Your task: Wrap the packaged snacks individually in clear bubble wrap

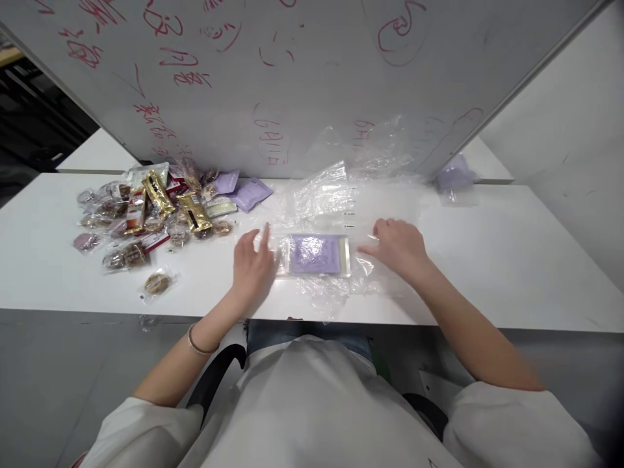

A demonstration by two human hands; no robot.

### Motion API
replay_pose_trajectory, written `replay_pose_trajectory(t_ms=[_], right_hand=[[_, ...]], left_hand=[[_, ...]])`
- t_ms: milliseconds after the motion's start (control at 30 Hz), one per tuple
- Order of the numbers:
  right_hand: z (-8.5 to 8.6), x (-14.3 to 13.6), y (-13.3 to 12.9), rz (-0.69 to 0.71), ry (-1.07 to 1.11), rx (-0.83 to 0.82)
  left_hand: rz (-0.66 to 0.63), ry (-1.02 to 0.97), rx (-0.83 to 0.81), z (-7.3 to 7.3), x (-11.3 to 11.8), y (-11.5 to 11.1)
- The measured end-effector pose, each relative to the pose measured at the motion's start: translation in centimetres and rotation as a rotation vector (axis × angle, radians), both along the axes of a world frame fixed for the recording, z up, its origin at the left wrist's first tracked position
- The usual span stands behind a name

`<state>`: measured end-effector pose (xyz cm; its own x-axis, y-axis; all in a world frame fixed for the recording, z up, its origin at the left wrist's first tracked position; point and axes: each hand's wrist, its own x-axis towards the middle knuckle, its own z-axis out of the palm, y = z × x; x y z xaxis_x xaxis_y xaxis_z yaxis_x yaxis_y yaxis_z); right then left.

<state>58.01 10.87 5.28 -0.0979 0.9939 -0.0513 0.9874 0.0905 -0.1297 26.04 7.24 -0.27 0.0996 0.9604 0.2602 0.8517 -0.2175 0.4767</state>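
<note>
So I've got a purple packet (314,253) lying flat inside a clear bag (319,257) on the white table (511,260), right in front of me, near the front edge. Its long axis runs left-right, parallel to the table edge. There's some pale print on the purple face but it's too blurry to read, so no brand from me.

My left hand (251,266) is at the left end of the bag, fingers spread and loose, touching or just over the plastic, can't tell which bc it's motion-blurred; not clenched on anything. My right hand (400,247) is at the right end, palm down and relaxed, fingertips on the loose plastic there, not rly gripping.

Behind the bag there's a heap of crumpled clear plastic (351,182) up against a whiteboard (292,78). The board has red scribbles all over, upside down from my side, nothing I can make out.

Off to the left is a pile of snacks (146,214): gold wrappers, cookies in clear wrap, a few more purple packets. One lone cookie pack (158,283) sits apart, close to the front edge.

Table to the right of my right hand is bare, lots of space there. Left side is tighter w/ the pile.
</note>
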Motion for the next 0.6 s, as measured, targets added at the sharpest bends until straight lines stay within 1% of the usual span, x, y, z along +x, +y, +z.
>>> replay_pose_trajectory(t_ms=[33,67,100,133,167,200,233,300,333,400,467,500,600], right_hand=[[0.4,-0.5,-0.1,0.075,-0.022,0.094],[0.9,-1.1,0.0,0.176,-0.006,0.138],[1.2,-1.8,0.3,0.285,0.038,0.123],[1.5,-2.7,0.7,0.377,0.091,0.064],[1.5,-3.6,1.2,0.436,0.135,-0.002],[1.4,-4.7,1.6,0.457,0.16,-0.045],[1.0,-5.9,1.9,0.448,0.168,-0.057],[-0.4,-8.2,1.8,0.42,0.167,-0.006],[-1.3,-9.1,1.5,0.435,0.175,0.029],[-3.1,-10.1,0.3,0.52,0.185,0.088],[-4.8,-9.7,-1.2,0.589,0.169,0.143],[-5.5,-9.1,-1.9,0.598,0.155,0.166],[-7.3,-6.6,-3.7,0.524,0.15,0.221]], left_hand=[[-0.126,0.069,0.003,-0.1,0.1,-0.4],[-0.263,0.124,-0.037,-0.2,0.2,-0.7],[-0.376,0.167,-0.096,-0.3,0.2,-1.0],[-0.442,0.196,-0.15,-0.5,0.3,-1.3],[-0.458,0.213,-0.187,-0.7,0.3,-1.4],[-0.433,0.219,-0.201,-0.9,0.5,-1.5],[-0.388,0.215,-0.197,-1.1,0.7,-1.6],[-0.317,0.194,-0.172,-1.7,1.1,-1.5],[-0.292,0.179,-0.158,-2.0,1.4,-1.5],[-0.248,0.15,-0.128,-2.8,1.7,-1.2],[-0.196,0.116,-0.091,-3.5,1.9,-1.0],[-0.168,0.094,-0.074,-3.8,1.9,-0.9],[-0.11,0.012,-0.067,-4.2,1.6,-0.8]])
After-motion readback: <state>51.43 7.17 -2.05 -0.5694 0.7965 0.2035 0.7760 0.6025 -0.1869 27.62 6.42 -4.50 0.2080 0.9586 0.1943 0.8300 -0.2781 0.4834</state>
